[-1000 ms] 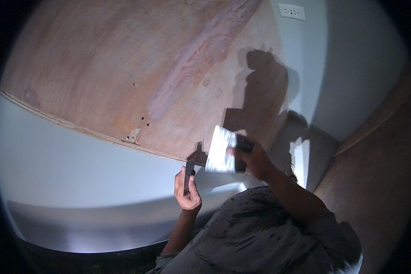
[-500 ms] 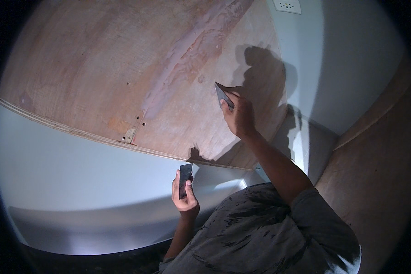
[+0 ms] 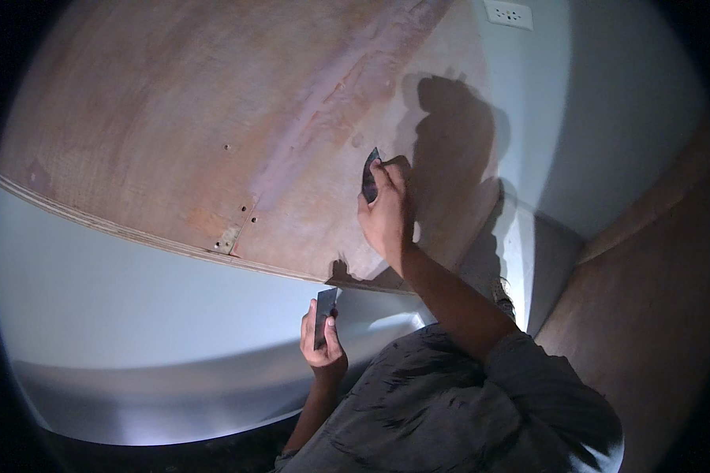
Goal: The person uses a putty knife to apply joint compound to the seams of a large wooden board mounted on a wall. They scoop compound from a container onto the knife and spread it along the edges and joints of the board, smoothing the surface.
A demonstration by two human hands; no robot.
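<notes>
My left hand (image 3: pixel 323 355), below the front edge of the plywood board, grips a dark rectangular putty spreader (image 3: pixel 324 319) held upright between thumb and fingers. Over the right part of the plywood board (image 3: pixel 158 102), my right hand (image 3: pixel 388 217) is closed on a second thin, dark putty spreader (image 3: pixel 369 178). Whether that blade touches the wood cannot be made out. Pinkish filler (image 3: pixel 312 118) runs in a smeared, uneven diagonal band along a seam in the board, to the left of my right hand.
Small dark screw holes and a small metal plate (image 3: pixel 228 238) lie at the seam's near end. A pale wall with a white power outlet (image 3: pixel 510 14) stands at the right. Farther right is a brown wooden panel (image 3: pixel 631 331). My shadow falls across the board.
My right hand has shifted slightly left and nearer, turning its spreader from a slant to nearly upright. My left hand stays almost in place with its spreader.
</notes>
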